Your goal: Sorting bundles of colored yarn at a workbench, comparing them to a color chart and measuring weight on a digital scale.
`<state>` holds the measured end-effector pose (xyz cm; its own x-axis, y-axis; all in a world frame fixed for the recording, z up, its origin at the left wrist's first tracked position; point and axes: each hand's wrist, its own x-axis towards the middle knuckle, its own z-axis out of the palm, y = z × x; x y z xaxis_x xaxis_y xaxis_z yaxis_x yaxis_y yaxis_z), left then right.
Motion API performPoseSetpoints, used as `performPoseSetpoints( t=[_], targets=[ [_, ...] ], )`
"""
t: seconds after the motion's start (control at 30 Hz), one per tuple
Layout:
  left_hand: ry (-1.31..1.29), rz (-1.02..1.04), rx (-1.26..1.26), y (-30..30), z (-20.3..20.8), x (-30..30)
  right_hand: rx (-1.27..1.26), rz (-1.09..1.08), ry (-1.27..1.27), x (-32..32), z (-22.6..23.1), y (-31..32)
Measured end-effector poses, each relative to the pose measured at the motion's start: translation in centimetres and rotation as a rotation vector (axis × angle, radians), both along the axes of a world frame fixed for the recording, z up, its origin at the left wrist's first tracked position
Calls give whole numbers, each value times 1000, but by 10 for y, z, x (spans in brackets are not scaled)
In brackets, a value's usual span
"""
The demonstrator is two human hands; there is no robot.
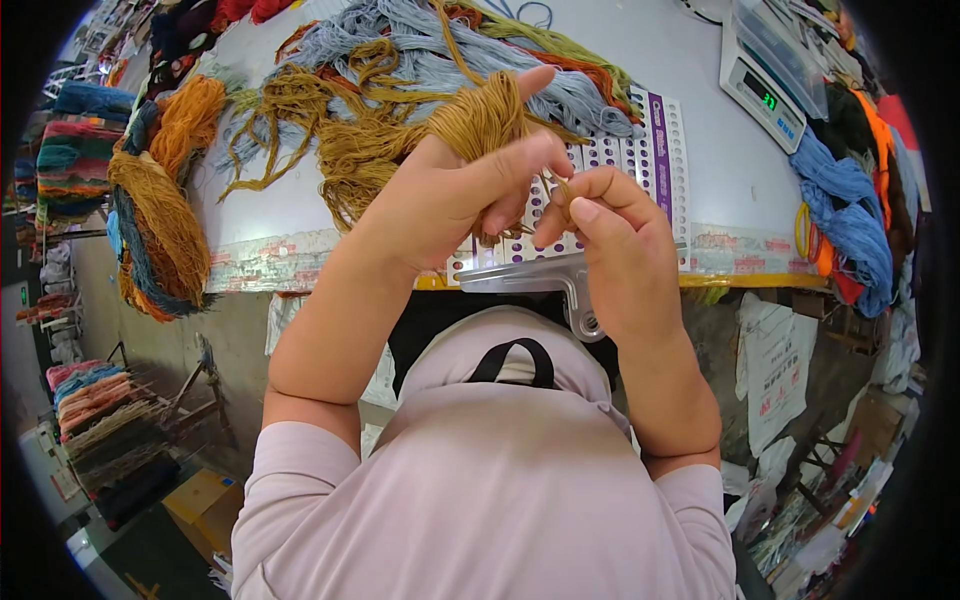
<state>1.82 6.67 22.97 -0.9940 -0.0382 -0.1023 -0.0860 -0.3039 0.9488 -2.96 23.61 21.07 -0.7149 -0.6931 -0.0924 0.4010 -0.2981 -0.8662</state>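
Observation:
Many turns of golden-brown thread (480,115) wrap around my left hand (450,190), whose index finger points up and away to the right. Close beside it, my right hand (610,215) pinches strands of the same thread between thumb and fingers. Both hands are above the near edge of the table. Loose golden-brown skeins (365,160) lie just beyond my left hand. Under my hands is a white card with rows of punched holes and a purple strip (658,150). A grey metal bracket-like piece (535,277) sits at the table edge, partly behind my right hand.
Light-blue skeins (430,50) spread across the table's far side, with olive and rust ones. A digital scale (765,90) holding a clear plastic box stands at the far right. Blue yarn (845,220) hangs at the right edge, brown and orange skeins (165,210) at the left.

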Motion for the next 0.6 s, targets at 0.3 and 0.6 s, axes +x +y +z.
performPoseSetpoints(
  t=[0.3,0.6],
  targets=[
    [123,-75,191,4,-5,-5,49,186,-136,-10,14,-11],
    [155,-141,210,1,-5,-4,105,94,-132,-5,11,-18]
  ],
)
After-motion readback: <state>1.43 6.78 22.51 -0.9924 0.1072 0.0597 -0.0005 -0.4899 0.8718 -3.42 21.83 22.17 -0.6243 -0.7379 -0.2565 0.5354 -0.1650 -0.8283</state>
